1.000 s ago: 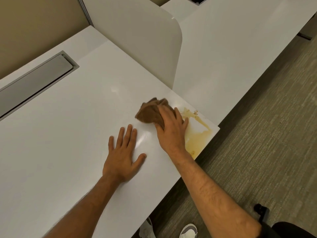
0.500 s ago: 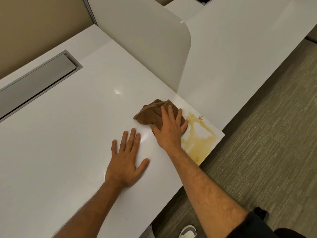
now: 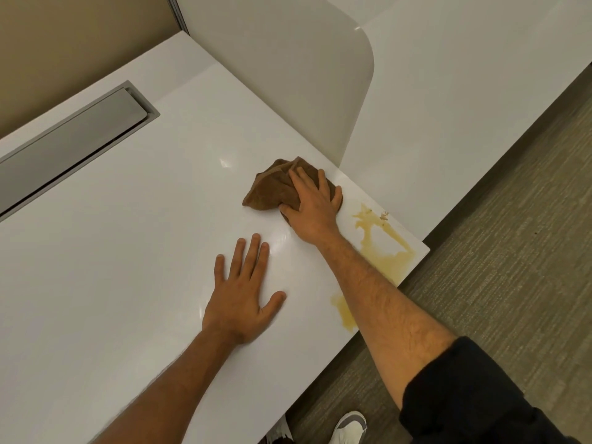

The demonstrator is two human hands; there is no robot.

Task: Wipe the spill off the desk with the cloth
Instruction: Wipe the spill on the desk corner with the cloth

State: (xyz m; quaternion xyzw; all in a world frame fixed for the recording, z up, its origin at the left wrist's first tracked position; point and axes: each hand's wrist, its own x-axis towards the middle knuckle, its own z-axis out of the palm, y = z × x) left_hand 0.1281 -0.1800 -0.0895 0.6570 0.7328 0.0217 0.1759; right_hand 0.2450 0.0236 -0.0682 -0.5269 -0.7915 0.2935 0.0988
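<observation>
A crumpled brown cloth lies on the white desk near its right corner. My right hand presses flat on the cloth, fingers spread over it. A yellow-brown spill covers the desk corner to the right of that hand, with a smaller patch at the front edge beside my right forearm. My left hand rests flat on the bare desk, palm down, fingers apart, holding nothing.
A white rounded divider panel stands behind the cloth. A grey cable-tray lid is set into the desk at the left. A second white desk lies to the right. Carpet floor and my shoes are below the desk edge.
My right hand has slid the cloth away from the spill, toward the divider, leaving more of the spill uncovered. My left hand has stayed flat on the desk.
</observation>
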